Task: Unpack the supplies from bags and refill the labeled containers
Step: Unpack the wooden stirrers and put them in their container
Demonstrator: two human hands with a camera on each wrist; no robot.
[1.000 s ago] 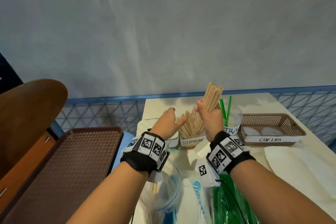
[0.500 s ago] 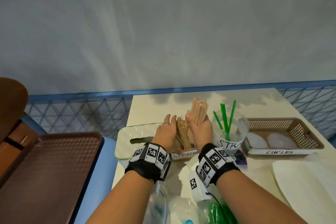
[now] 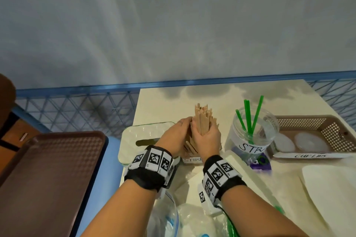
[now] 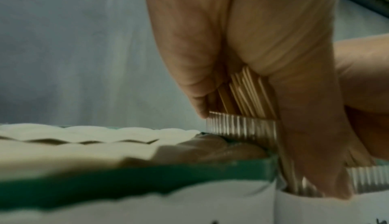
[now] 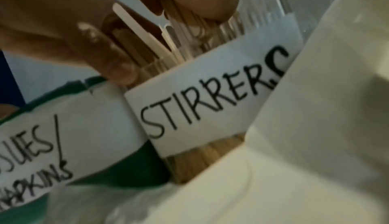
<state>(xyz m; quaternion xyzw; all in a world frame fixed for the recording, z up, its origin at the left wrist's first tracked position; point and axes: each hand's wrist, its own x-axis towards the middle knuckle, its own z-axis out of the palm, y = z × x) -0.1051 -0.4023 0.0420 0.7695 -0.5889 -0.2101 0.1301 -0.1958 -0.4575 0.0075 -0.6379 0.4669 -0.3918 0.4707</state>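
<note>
A clear ribbed container (image 3: 192, 159) labelled STIRRERS (image 5: 210, 104) stands on the table, packed with wooden stirrers. My right hand (image 3: 207, 134) grips a bundle of stirrers (image 3: 203, 119) upright, its lower ends down inside the container. My left hand (image 3: 178, 132) lies against the left side of the standing stirrers (image 4: 246, 97) with fairly straight fingers reaching to the container's rim (image 4: 242, 126). The two hands touch each other around the sticks.
A TISSUES/NAPKINS box (image 3: 142, 136) stands left of the container. To the right are a clear jar (image 3: 254, 136) with three green straws and a brown CUP LIDS basket (image 3: 327, 127). Plastic bags (image 3: 183, 217) lie near me. A brown tray (image 3: 48, 169) sits off-table left.
My right hand has brought the raised bundle down into the container. My left hand has closed in against the stirrers' left side. The view has tilted down.
</note>
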